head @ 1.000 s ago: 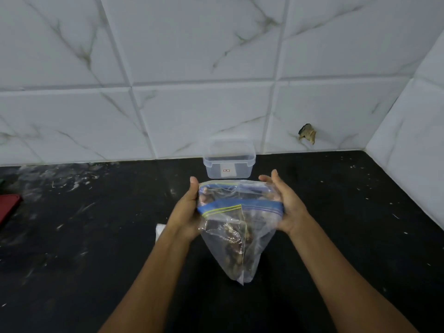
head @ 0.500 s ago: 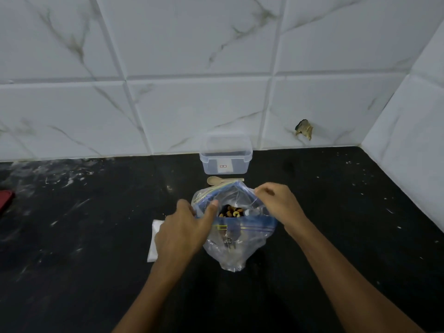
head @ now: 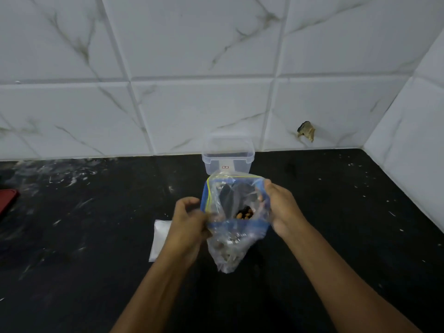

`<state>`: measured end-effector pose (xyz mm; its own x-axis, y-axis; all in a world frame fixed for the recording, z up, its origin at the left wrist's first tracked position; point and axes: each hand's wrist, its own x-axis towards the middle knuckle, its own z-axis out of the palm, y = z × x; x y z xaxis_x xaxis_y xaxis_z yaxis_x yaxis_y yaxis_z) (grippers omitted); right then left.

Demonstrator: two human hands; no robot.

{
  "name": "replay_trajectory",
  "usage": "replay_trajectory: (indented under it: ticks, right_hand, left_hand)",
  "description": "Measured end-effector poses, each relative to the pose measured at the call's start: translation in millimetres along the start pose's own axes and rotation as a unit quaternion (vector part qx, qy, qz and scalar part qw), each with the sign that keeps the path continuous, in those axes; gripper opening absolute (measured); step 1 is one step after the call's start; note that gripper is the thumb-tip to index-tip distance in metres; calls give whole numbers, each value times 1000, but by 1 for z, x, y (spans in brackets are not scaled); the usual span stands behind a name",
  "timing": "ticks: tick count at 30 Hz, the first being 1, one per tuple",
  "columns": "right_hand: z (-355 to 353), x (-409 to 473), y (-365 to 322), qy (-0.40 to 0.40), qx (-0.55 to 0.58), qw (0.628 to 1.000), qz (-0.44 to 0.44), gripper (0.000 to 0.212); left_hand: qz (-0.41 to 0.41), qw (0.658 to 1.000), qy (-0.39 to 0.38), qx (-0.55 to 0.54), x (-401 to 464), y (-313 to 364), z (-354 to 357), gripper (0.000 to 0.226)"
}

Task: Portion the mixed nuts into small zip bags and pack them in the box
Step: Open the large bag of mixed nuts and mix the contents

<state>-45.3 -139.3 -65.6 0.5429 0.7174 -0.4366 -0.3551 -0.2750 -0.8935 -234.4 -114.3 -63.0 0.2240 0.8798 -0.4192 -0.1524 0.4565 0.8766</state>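
A large clear zip bag (head: 236, 221) w/ a blue zip band and a yellow line along the rim is held up over the black desk (head: 96, 236), approx. centre of view. Its mouth is pulled wide open and faces up toward the camera. Mixed nuts (head: 245, 214) are seen down inside through the opening; more sit in the narrowed bottom of the bag, blurred through the plastic.

The left hand (head: 188, 221) is at the bag's left rim, grip closed on the plastic: fingers curled, edge pinched near the blue band. The right hand (head: 281, 207) is at the right rim, thumb and fingers curled round that edge, grip likewise closed on the bag. The two hands are set apart, w/ the bag mouth stretched between them.

Just beyond the bag, against the tiled wall (head: 216, 68), a clear plastic box (head: 227, 157) stands upright on the desk, lid off, w/ a small label on its front. It can't be told whether anything is inside.

Left of the bag, partly hidden behind the left wrist, a flat whitish packet (head: 159, 239) lies on the desk; prob. small bags, not certain. A red object (head: 8, 200) is cut off at the far left edge. A chipped spot (head: 306, 131) is seen in the wall tile to the right of the box.
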Motion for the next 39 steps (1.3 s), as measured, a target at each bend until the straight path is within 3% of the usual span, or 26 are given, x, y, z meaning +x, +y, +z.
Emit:
replay_trajectory:
  ticks: [2, 5, 7, 9, 12, 14, 15, 16, 19, 21, 23, 26, 29, 32, 34, 37, 39]
  right_hand:
    - [-10, 2, 2, -1, 180, 976, 120, 33]
    - [-24, -3, 11, 0, 321, 929, 184, 34]
    - [-27, -9, 18, 2, 346, 917, 197, 34]
    - [-28, -13, 30, 14, 347, 920, 183, 31]
    - [-36, -10, 47, 85, 217, 961, 149, 28]
    - [-42, -8, 50, 127, 47, 987, 89, 23]
    - [-45, -9, 48, 140, -31, 989, 42, 19]
    - [-48, -11, 44, 143, -102, 984, -19, 18]
    - [-47, -10, 31, 118, -256, 934, -218, 29]
    - [-40, 0, 21, 90, -326, 901, -273, 31]
    - [-32, 9, 18, 45, -400, 878, -258, 34]
    - [-21, 10, 24, 9, -512, 824, -244, 21]
    - [-13, 9, 34, -15, -495, 836, -235, 29]
    - [-12, 4, 25, -36, -311, 938, -149, 34]
    - [-18, 4, 14, -40, -208, 975, -74, 36]
    - [-28, 12, 3, -42, -110, 993, -9, 33]
    - [-30, 17, -3, -49, -28, 998, 32, 26]
  left_hand:
    - [-48, 979, 12, -197, 15, 6, -3, 30]
    - [-138, 914, -6, -381, 27, 9, -3, 19]
    - [-177, 876, -26, -448, 38, -3, -3, 14]
    - [-191, 878, -24, -439, 47, -12, -3, 23]
    - [-165, 951, -18, -262, 46, -11, -5, 23]
    - [-98, 994, -3, -58, 33, -9, -4, 20]
    - [-42, 998, 21, 48, 25, -10, -4, 18]
    - [29, 986, 62, 150, 18, -12, -5, 15]
    - [205, 890, 134, 385, -8, -9, -7, 21]
    - [194, 859, 117, 459, -18, -8, -3, 35]
    - [159, 845, 90, 503, -19, -13, 1, 49]
    - [118, 843, 64, 521, -6, -23, 6, 56]
    - [83, 897, 45, 432, 7, -30, 5, 43]
    - [18, 974, 36, 225, 15, -31, -1, 24]
    - [-52, 998, 9, 38, 19, -26, -5, 14]
    - [-155, 965, -42, -206, 26, -14, -8, 18]
    - [-206, 936, -78, -274, 29, -12, -8, 27]
